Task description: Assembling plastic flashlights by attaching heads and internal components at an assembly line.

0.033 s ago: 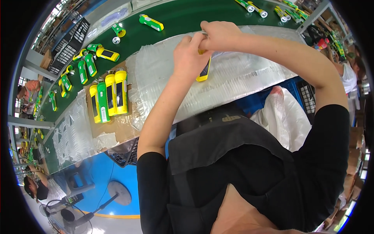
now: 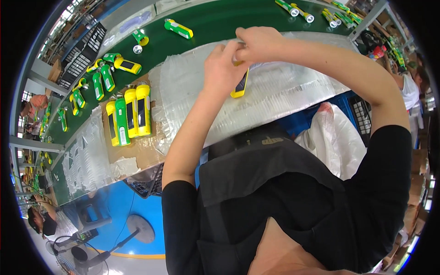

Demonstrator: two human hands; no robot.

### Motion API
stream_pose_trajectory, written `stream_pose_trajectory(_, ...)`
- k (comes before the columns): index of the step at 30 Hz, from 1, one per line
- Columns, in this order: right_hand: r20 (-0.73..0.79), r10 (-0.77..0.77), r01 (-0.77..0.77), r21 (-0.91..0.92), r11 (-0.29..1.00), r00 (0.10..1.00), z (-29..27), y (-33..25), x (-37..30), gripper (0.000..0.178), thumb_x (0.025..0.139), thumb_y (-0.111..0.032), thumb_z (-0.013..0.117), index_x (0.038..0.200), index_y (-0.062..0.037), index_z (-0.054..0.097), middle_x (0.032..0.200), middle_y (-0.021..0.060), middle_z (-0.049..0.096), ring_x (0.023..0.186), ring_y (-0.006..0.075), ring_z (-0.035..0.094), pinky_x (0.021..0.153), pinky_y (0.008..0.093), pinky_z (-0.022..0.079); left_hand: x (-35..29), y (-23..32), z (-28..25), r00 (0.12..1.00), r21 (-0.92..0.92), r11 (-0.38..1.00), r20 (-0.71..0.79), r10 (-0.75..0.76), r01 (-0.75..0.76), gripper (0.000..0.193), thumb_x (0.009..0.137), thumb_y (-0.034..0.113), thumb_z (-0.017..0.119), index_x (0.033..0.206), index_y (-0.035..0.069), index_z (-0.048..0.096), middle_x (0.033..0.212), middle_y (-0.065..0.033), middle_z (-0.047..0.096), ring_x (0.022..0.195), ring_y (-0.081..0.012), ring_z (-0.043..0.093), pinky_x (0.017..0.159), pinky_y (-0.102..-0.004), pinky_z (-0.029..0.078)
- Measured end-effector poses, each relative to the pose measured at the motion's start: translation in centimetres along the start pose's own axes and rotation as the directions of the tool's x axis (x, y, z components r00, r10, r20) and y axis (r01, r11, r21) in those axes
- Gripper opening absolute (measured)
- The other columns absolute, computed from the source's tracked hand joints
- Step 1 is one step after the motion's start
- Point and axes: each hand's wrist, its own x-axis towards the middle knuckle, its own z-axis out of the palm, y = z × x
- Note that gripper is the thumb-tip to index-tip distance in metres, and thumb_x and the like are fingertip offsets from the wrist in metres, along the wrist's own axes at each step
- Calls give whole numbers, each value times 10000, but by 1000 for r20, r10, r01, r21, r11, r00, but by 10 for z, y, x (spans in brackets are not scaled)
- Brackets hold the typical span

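Note:
A yellow flashlight (image 2: pixel 240 87) with a dark panel on its side is gripped over the taped cardboard. My left hand (image 2: pixel 222 66) is closed around its upper part, so only the lower end shows below my palm. My right hand (image 2: pixel 260 42) meets the left at the flashlight's head end, with its fingers closed there. What those fingertips pinch is mostly covered by the hands. To the left, a row of flashlights (image 2: pixel 132 112), yellow ones and a green one, lies side by side on brown cardboard (image 2: pixel 153 149).
More green and yellow flashlights (image 2: pixel 97 86) lie on the green belt (image 2: pixel 211 25), with one open beside its loose lens (image 2: pixel 137 49). A black crate (image 2: pixel 87 48) stands at far left. Below the bench edge are a white sack (image 2: pixel 334 140) and a fan (image 2: pixel 75 254).
The view has shifted very slightly. Both hands keep the same hold on the flashlight.

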Motion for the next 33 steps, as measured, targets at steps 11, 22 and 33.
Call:
stream_pose_trajectory(11, 164, -284, 249, 202, 947, 945, -20, 20, -21, 465, 851, -351, 683, 1166, -33, 555, 850, 150, 619, 776, 280, 612, 677, 387, 480, -6, 17, -9, 999, -54, 999, 55, 3, 0, 364, 662, 192, 854, 944, 145, 628, 800, -80, 595, 727, -279, 614, 614, -390, 496)
stream_pose_trajectory(22, 121, -433, 397, 237, 887, 893, -23, 26, -9, 557, 799, -488, 638, 1037, 12, 578, 862, 169, 622, 805, 295, 621, 687, 393, 491, 5, 8, -10, 993, -142, 989, 116, -16, 33, 413, 639, 198, 877, 959, 118, 628, 825, -76, 610, 732, -268, 618, 627, -376, 500)
stream_pose_trajectory(33, -151, -26, 36, 60, 998, 988, -6, 9, -2, 539, 746, -530, 732, 804, -12, 592, 663, 107, 580, 613, 262, 588, 556, 396, 448, 14, -6, -20, 991, -202, 978, 130, -24, 50, 411, 647, 191, 881, 952, 90, 625, 863, -53, 647, 728, -223, 619, 620, -324, 491)
